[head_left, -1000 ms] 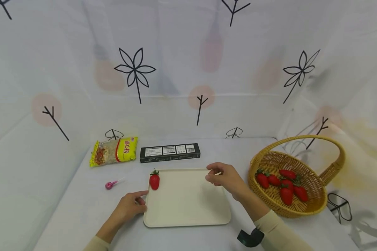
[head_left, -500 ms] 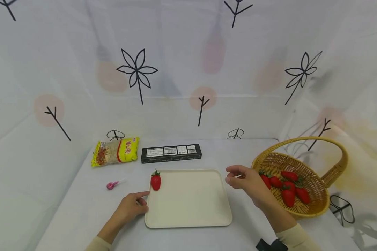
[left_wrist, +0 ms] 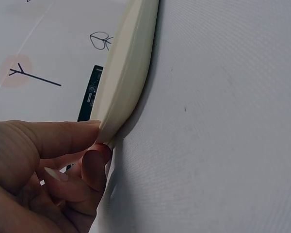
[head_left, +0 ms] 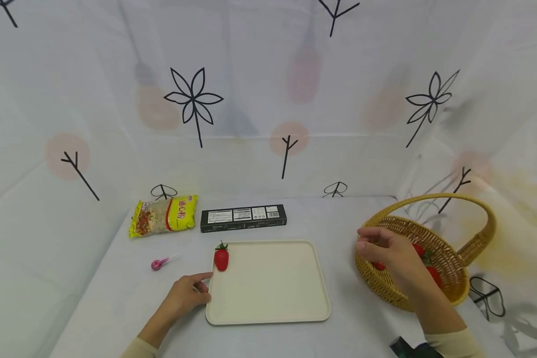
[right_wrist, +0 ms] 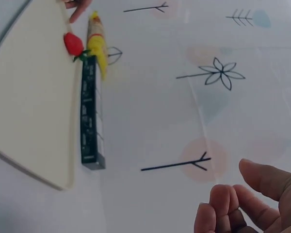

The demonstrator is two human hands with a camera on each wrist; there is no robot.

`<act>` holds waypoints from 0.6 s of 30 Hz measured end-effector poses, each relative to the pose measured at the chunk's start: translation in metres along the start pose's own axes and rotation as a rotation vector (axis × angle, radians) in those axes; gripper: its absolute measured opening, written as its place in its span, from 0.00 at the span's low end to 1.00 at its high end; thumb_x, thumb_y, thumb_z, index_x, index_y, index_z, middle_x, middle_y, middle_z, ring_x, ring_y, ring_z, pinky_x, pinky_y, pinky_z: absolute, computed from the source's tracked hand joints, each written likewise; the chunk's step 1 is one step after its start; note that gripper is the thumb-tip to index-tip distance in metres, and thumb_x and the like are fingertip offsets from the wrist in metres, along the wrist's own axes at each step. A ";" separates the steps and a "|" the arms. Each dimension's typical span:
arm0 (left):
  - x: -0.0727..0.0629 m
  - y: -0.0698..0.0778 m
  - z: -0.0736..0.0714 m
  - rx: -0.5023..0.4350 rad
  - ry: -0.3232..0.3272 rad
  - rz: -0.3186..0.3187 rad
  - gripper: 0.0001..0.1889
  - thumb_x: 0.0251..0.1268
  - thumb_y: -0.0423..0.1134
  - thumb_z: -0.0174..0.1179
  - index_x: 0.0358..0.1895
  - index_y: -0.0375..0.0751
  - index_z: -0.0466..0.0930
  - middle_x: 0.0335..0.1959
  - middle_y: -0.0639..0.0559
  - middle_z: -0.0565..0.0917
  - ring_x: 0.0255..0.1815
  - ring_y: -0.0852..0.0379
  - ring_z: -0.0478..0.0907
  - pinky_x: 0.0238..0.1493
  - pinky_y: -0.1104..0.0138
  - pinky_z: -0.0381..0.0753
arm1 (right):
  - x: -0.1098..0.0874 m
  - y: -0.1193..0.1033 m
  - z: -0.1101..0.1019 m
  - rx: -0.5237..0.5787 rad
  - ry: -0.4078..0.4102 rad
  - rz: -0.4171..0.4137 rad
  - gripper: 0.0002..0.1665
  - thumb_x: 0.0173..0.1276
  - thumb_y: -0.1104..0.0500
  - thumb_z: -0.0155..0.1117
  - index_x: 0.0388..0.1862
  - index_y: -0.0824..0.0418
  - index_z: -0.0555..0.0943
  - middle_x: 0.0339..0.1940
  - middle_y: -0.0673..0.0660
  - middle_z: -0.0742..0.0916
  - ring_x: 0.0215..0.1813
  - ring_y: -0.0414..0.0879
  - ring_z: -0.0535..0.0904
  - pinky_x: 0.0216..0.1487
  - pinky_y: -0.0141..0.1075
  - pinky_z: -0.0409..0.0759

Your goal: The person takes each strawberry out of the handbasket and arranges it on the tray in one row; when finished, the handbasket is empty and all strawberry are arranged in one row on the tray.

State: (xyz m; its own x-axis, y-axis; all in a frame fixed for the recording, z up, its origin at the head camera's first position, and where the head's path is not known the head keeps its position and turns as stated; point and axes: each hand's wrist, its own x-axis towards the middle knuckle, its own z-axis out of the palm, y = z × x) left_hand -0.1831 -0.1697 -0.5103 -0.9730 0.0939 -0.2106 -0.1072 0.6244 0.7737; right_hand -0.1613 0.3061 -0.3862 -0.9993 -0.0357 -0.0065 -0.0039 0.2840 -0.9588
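Note:
My left hand point(head_left: 187, 295) pinches the left edge of a cream rectangular tray point(head_left: 268, 288) between thumb and fingers; the left wrist view shows this grip at the rim point(left_wrist: 104, 128). One red strawberry point(head_left: 221, 257) lies at the tray's far left corner, leaf end pointing away. Over the near left part of a wicker basket point(head_left: 376, 286) is my right hand point(head_left: 396, 258), fingers loosely bent with nothing between them. Several strawberries point(head_left: 434, 274) lie inside the basket, partly hidden behind this hand. In the right wrist view, my right hand's thumb and fingertips point(right_wrist: 220, 196) stand apart.
Behind the tray lies a long black box point(head_left: 243, 218), with a yellow bag of pasta point(head_left: 164, 216) to its left. A pink lollipop point(head_left: 159, 263) rests left of the tray. The basket's tall handle point(head_left: 434, 196) arches over it. A patterned white cloth point(head_left: 250, 164) hangs behind.
My right hand has moved right, from above the tray's far right corner to over the basket. My left hand, the tray and its strawberry have stayed in place.

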 end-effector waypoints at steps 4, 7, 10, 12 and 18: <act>-0.001 -0.001 0.000 -0.008 0.001 0.005 0.30 0.51 0.27 0.73 0.62 0.37 0.82 0.30 0.54 0.81 0.31 0.56 0.74 0.32 0.64 0.73 | -0.002 0.003 -0.013 0.055 0.003 -0.005 0.21 0.72 0.57 0.68 0.61 0.60 0.79 0.47 0.50 0.84 0.46 0.41 0.83 0.47 0.33 0.83; -0.001 -0.001 0.000 -0.007 -0.001 0.005 0.30 0.51 0.28 0.73 0.62 0.37 0.82 0.30 0.53 0.81 0.31 0.56 0.74 0.32 0.64 0.73 | -0.004 0.005 -0.024 0.085 0.009 -0.015 0.21 0.72 0.59 0.68 0.62 0.61 0.80 0.46 0.48 0.85 0.45 0.41 0.84 0.46 0.33 0.83; -0.001 -0.002 0.000 -0.003 -0.005 -0.006 0.30 0.52 0.28 0.73 0.63 0.38 0.82 0.30 0.53 0.81 0.32 0.55 0.74 0.33 0.64 0.73 | -0.002 0.007 -0.037 0.090 0.010 -0.018 0.24 0.73 0.58 0.66 0.65 0.64 0.77 0.48 0.49 0.84 0.46 0.41 0.84 0.47 0.33 0.82; 0.000 -0.002 0.000 0.002 -0.006 -0.007 0.30 0.52 0.28 0.73 0.63 0.38 0.82 0.30 0.53 0.81 0.32 0.55 0.74 0.33 0.64 0.73 | 0.000 0.010 -0.047 0.053 0.014 -0.013 0.24 0.74 0.57 0.66 0.65 0.63 0.77 0.50 0.47 0.84 0.47 0.40 0.84 0.48 0.32 0.82; 0.000 -0.001 0.000 0.009 -0.011 0.000 0.30 0.52 0.29 0.73 0.63 0.38 0.81 0.31 0.54 0.81 0.32 0.56 0.74 0.33 0.63 0.73 | 0.013 0.021 -0.080 0.046 0.047 0.032 0.16 0.74 0.57 0.66 0.58 0.54 0.81 0.45 0.41 0.86 0.44 0.37 0.84 0.44 0.31 0.83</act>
State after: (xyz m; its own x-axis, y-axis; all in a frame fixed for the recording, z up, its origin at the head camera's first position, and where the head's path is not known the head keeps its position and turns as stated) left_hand -0.1829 -0.1706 -0.5107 -0.9707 0.1027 -0.2172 -0.1051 0.6314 0.7683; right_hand -0.1777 0.3881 -0.3838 -0.9995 0.0178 -0.0253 0.0288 0.2403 -0.9703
